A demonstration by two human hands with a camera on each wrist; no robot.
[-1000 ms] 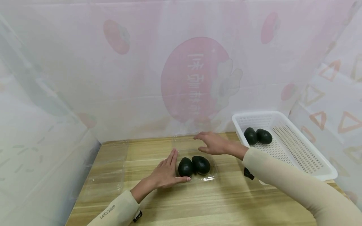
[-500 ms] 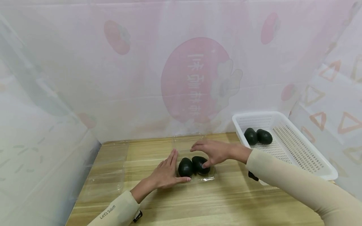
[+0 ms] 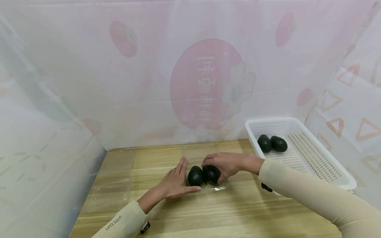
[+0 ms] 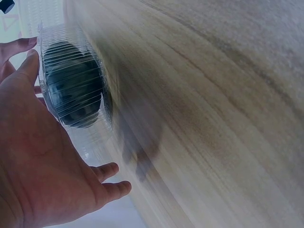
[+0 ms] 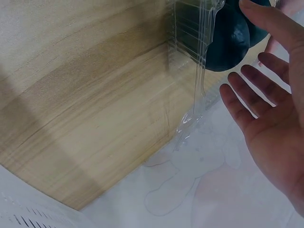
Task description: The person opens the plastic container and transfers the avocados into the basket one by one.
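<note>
Two dark green avocados lie side by side in a clear plastic clamshell box [image 3: 221, 188], its lid [image 3: 199, 149] folded back. Along the box's left side rests my left hand [image 3: 172, 183], fingers straight and thumb at the near edge. In the left wrist view the left avocado [image 4: 71, 85] shows through the ribbed wall, with the left hand [image 4: 47, 152] beside it. My right hand [image 3: 224, 162] reaches over the right avocado [image 3: 211, 174], fingers at its far side and thumb at its near right. The right wrist view shows the right hand's thumb [image 5: 261, 14] on an avocado [image 5: 228, 42].
A white perforated basket [image 3: 324, 155] stands at the right, holding two more avocados [image 3: 271, 143]. Another clear plastic box [image 3: 113, 178] lies open at the left of the wooden table [image 3: 208, 215]. Printed sheets [image 3: 148, 82] hang behind and at both sides.
My right hand has come from above the lid down and toward the right avocado, its fingers and thumb closing around it. The left hand stays in place.
</note>
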